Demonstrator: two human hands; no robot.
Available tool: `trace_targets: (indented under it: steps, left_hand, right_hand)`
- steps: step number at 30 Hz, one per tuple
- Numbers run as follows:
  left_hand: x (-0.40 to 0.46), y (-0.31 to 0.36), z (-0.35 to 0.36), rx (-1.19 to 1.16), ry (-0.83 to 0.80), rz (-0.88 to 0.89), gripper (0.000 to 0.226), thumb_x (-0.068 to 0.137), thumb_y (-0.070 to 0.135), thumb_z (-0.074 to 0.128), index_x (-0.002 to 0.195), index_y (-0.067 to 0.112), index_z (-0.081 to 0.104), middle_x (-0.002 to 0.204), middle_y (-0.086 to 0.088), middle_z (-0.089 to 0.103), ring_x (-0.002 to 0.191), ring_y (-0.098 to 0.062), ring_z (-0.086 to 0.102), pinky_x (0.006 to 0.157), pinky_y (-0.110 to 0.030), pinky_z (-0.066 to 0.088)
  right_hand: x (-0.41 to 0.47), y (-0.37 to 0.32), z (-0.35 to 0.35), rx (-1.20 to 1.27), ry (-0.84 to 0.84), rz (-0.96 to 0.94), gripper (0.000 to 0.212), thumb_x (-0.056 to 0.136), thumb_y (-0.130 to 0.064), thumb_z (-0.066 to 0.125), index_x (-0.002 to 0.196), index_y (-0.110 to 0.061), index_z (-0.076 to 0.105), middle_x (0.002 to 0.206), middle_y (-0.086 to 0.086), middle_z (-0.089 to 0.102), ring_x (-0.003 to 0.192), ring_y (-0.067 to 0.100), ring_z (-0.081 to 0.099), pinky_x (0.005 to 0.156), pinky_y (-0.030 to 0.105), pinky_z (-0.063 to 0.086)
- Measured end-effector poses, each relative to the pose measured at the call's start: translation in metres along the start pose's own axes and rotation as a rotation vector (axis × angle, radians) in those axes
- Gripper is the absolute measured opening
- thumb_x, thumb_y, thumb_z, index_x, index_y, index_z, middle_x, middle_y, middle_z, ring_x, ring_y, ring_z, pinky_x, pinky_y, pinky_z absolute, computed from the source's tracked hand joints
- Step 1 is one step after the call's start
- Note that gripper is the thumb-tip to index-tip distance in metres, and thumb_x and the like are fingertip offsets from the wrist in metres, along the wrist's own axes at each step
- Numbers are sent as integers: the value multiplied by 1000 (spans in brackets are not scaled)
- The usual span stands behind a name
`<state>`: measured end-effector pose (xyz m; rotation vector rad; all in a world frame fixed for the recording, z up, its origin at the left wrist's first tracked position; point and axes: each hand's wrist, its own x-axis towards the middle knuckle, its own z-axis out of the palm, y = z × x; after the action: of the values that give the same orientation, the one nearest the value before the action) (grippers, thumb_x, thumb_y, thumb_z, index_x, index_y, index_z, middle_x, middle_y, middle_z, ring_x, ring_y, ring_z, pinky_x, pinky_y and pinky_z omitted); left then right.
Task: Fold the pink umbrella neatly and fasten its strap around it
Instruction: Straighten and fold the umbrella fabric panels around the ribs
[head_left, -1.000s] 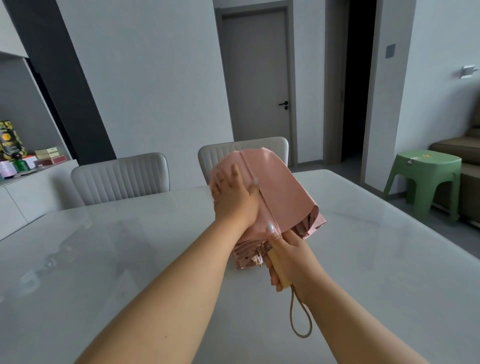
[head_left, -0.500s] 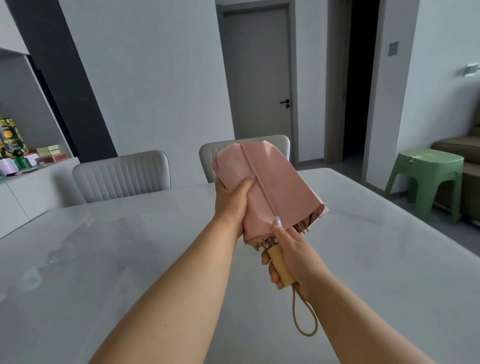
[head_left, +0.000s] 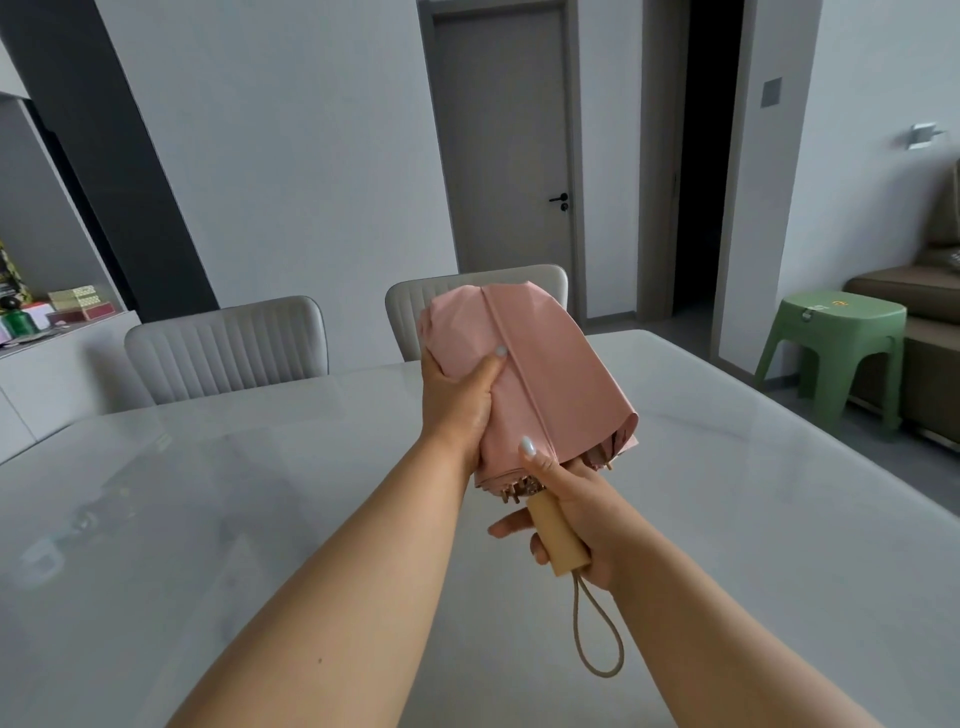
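Hands first: our left hand (head_left: 457, 402) is wrapped round the one pink umbrella (head_left: 540, 384), our right hand (head_left: 576, 512) gripping its wooden handle (head_left: 558, 538), held up over the table (head_left: 208, 519). We count two chairs (head_left: 228, 345) at the far edge and one green stool (head_left: 836, 353) off right, tabletop wide open all around.

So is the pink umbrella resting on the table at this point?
No: both hands hold the pink umbrella in the air above the table, the left hand on its canopy, the right hand around the handle.
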<state>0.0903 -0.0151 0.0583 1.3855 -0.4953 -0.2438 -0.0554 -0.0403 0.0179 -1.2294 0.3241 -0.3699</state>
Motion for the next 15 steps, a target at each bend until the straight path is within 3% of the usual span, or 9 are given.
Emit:
trace_targets:
  steps: [4,8,12,15]
  left_hand:
    - [-1,0,1,-28,-18,-19,92,61,52,78,142,32,40,127,2,61,108,-22,64,93,-49,54]
    - [-2,-2,0,-40,-66,-93,94,60,56,80,140,27,40,125,-2,62,105,-25,67,90,-49,56]
    - [1,4,0,54,-97,-164,107,50,68,79,140,24,40,125,-6,63,101,-28,68,86,-50,58]
    - [0,14,0,178,-62,-171,115,48,74,75,143,22,35,134,-7,57,109,-30,63,93,-51,54]
  right_hand:
    - [3,1,-2,23,49,-45,53,78,-41,71,112,-4,54,94,19,62,48,22,59,38,25,44]
    - [5,3,-3,-73,95,-92,37,88,-33,68,97,0,54,55,12,54,33,18,48,37,23,41]
    - [8,5,-4,-150,138,-69,41,88,-40,67,91,-1,53,49,17,54,34,23,46,42,26,42]
    - [9,5,-5,-189,160,-56,45,87,-43,68,91,0,54,49,15,56,36,24,46,44,28,43]
